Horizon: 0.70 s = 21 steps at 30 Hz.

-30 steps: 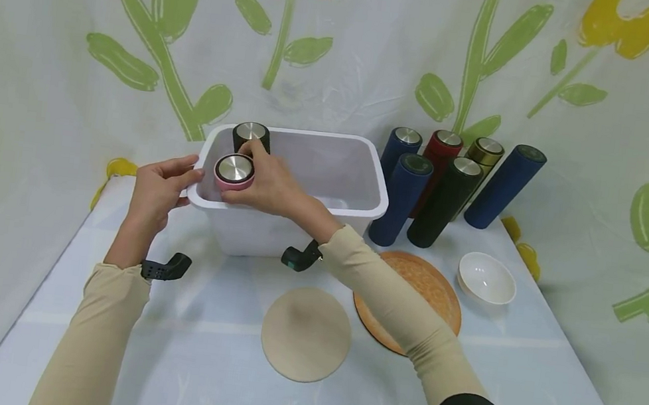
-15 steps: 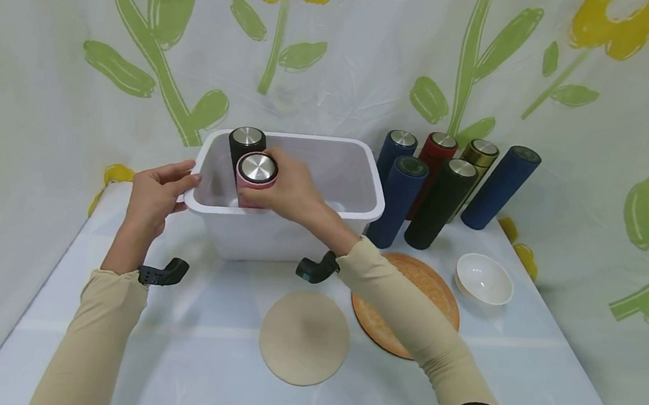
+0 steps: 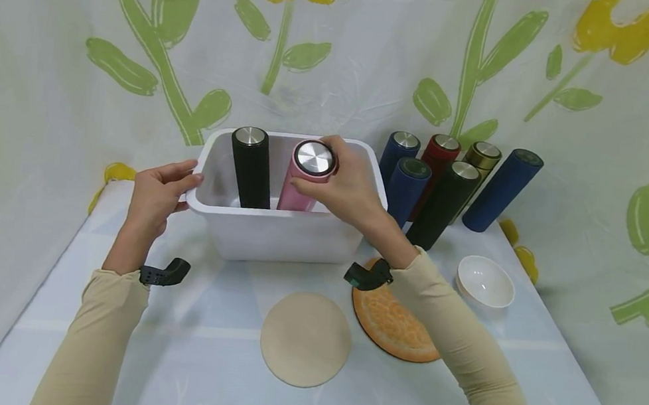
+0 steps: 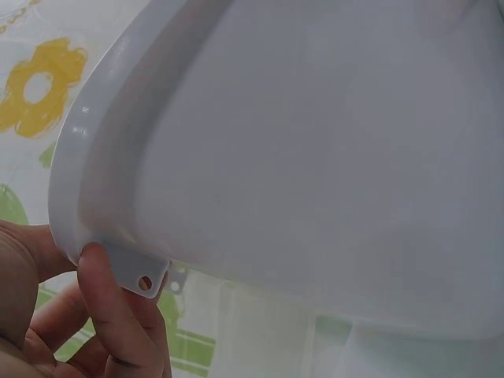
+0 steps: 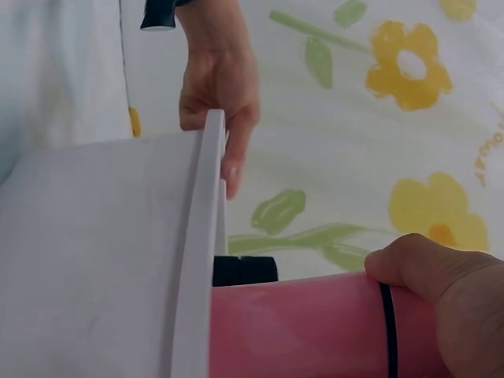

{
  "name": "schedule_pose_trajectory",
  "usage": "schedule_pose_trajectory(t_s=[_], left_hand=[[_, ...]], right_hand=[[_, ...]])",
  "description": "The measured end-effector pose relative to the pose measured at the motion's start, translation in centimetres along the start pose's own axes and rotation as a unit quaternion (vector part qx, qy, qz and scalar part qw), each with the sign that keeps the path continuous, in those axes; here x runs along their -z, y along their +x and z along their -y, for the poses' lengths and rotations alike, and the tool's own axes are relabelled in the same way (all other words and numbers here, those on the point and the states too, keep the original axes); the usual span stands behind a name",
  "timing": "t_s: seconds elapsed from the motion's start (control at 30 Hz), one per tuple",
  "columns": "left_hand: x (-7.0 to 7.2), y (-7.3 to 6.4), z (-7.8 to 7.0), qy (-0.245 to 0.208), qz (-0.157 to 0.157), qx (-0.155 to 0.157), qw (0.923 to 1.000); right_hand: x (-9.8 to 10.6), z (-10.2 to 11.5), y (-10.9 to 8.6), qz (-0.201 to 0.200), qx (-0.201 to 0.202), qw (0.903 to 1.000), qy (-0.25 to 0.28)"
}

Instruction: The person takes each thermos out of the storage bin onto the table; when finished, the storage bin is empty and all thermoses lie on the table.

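My left hand (image 3: 152,199) pinches the left end of the white plastic bin's rim; in the left wrist view its thumb and fingers (image 4: 110,315) hold the edge beside a small holed tab. The bin (image 3: 284,241) stands upright on the table. Inside it, toward the left, is a black thermos bottle (image 3: 252,174) with a steel-topped lid. My right hand (image 3: 351,182) grips a pink thermos bottle (image 3: 299,189) near its lid, thumb in front. This bottle is upright, slightly tilted, and its lower end is hidden behind the bin's front wall. The right wrist view shows its pink body (image 5: 307,323) rising above the rim.
Several thermos bottles stand right of the bin, among them a blue one (image 3: 503,191), a red one (image 3: 439,159) and a dark green one (image 3: 441,206). In front are a beige round mat (image 3: 305,339), an orange-brown round board (image 3: 397,328) and a white bowl (image 3: 485,282).
My right hand has moved the pink bottle rightward and upward inside the bin, away from the black bottle. More of both bottles shows now. My left hand keeps its hold on the rim.
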<state>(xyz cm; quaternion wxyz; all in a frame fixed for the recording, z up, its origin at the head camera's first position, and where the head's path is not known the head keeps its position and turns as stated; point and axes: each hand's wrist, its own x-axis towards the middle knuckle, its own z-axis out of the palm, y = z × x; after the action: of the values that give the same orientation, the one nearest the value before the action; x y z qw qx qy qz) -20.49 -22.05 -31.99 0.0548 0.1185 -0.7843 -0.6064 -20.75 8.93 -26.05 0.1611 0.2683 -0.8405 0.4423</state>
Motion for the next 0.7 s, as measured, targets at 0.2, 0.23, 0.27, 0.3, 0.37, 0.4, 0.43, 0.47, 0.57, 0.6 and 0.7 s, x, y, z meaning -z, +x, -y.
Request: schedule_pose_trajectory(t_s=[0.2, 0.23, 0.27, 0.3, 0.37, 0.4, 0.43, 0.47, 0.57, 0.6, 0.7], left_hand=[[0.0, 0.0, -0.3, -0.007, 0.000, 0.000, 1.0000], [0.0, 0.0, -0.3, -0.008, 0.001, 0.000, 1.0000], [0.0, 0.0, -0.3, -0.008, 0.002, -0.001, 1.0000], [0.0, 0.0, -0.4, -0.009, 0.002, 0.000, 1.0000], [0.0, 0.1, -0.3, -0.009, 0.004, 0.001, 0.9999], [0.0, 0.1, -0.3, -0.009, 0.006, 0.001, 0.9999], [0.1, 0.1, -0.3, -0.011, 0.007, 0.001, 0.9999], [0.1, 0.2, -0.2, -0.014, 0.007, 0.001, 0.9999], [0.3, 0.3, -0.1, -0.022, 0.010, -0.001, 0.9997], [0.4, 0.3, 0.0, -0.025, 0.010, -0.001, 0.9996], [0.6, 0.3, 0.2, -0.028, 0.008, -0.001, 0.9996]], right_hand=[[1.9, 0.1, -1.7, -0.048, 0.018, 0.9986, -0.010], [2.2, 0.2, -2.0, -0.055, 0.023, 0.9981, -0.010], [2.4, 0.2, -2.4, -0.063, 0.028, 0.9976, -0.010], [2.7, 0.3, -2.7, -0.072, 0.034, 0.9968, -0.010], [3.3, 0.6, -3.3, -0.092, 0.045, 0.9946, -0.010], [3.6, 0.7, -3.7, -0.104, 0.052, 0.9932, -0.008], [3.9, 0.9, -4.0, -0.114, 0.059, 0.9917, -0.005], [4.3, 1.1, -4.3, -0.125, 0.065, 0.9901, -0.002], [5.3, 1.9, -5.2, -0.152, 0.079, 0.9851, 0.020], [5.7, 2.2, -5.5, -0.157, 0.084, 0.9835, 0.030], [6.8, 3.1, -6.5, -0.170, 0.096, 0.9793, 0.053]])
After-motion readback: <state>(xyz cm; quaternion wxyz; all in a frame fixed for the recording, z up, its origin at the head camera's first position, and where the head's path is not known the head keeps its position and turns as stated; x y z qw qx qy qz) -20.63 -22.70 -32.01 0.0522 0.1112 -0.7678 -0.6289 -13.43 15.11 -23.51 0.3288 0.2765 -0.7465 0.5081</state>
